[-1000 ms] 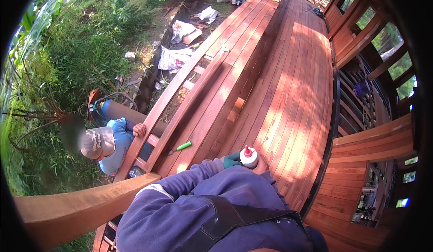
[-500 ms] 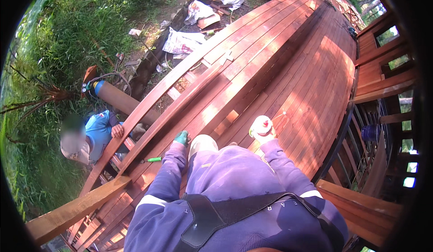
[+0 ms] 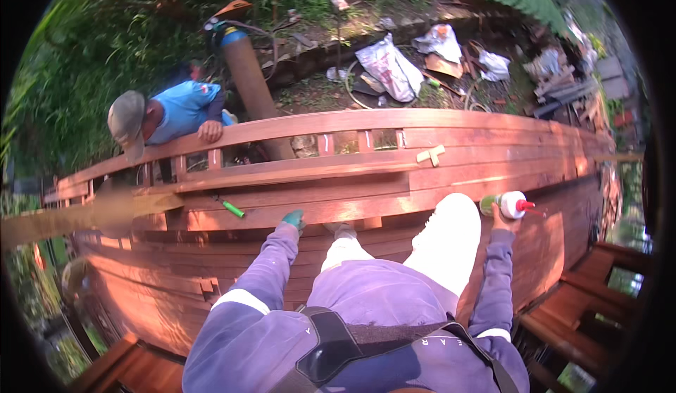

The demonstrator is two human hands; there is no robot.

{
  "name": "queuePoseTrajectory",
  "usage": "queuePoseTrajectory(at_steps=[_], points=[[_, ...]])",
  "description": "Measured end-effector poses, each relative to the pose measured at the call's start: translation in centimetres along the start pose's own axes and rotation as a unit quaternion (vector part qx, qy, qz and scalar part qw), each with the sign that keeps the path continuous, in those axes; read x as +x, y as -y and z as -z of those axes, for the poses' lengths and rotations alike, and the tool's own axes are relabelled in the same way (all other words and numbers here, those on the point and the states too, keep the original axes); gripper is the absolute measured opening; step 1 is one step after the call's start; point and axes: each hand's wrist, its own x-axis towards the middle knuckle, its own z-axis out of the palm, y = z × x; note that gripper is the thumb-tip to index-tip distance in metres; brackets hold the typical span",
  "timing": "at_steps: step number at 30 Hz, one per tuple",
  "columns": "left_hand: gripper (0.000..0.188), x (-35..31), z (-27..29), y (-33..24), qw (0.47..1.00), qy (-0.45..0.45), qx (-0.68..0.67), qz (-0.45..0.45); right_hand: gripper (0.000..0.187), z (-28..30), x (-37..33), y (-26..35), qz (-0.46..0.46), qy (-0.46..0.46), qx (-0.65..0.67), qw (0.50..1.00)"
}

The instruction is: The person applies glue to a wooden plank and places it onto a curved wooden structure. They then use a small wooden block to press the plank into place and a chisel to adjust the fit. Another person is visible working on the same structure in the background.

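My right hand (image 3: 503,223), out to the right past my knee, is wrapped round a squeeze bottle (image 3: 510,205). The bottle is white and green with a red nozzle, and lies tilted on its side with the nozzle pointing right. In a green glove, my left hand (image 3: 294,219) rests at the edge of a reddish wooden plank (image 3: 331,206), its fingers curled over the wood. To its left on the same planking lies a bright green-handled tool (image 3: 232,208). Beyond, a small pale wooden cross-shaped piece (image 3: 431,155) sits on the planks.
A person in a blue shirt and cap (image 3: 176,115) stands beyond the slatted edge, one hand on the outer plank (image 3: 282,127). Behind are a gas cylinder (image 3: 250,73), white sacks (image 3: 391,68) and scrap wood. A wooden beam (image 3: 84,216) crosses at left; my trouser legs (image 3: 445,242) are in front.
My view has swung round to the right, so the planks now run across it. My right hand has moved outward to the right with the bottle. My left hand stays at the plank's edge.
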Motion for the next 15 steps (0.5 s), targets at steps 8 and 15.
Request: queuePoseTrajectory(at_steps=[8, 15], points=[[0.126, 3.0, -15.1, -6.4, 0.938, -0.188, -0.280, -0.080, 0.101, -15.6, 15.2, -10.5, -0.001, 0.091, -0.073, 0.993], [0.101, 9.9, -21.2, -7.9, 0.837, -0.343, -0.366, -0.220, 0.072, -30.0, 21.0, -21.9, 0.043, 0.117, -0.055, 0.991]])
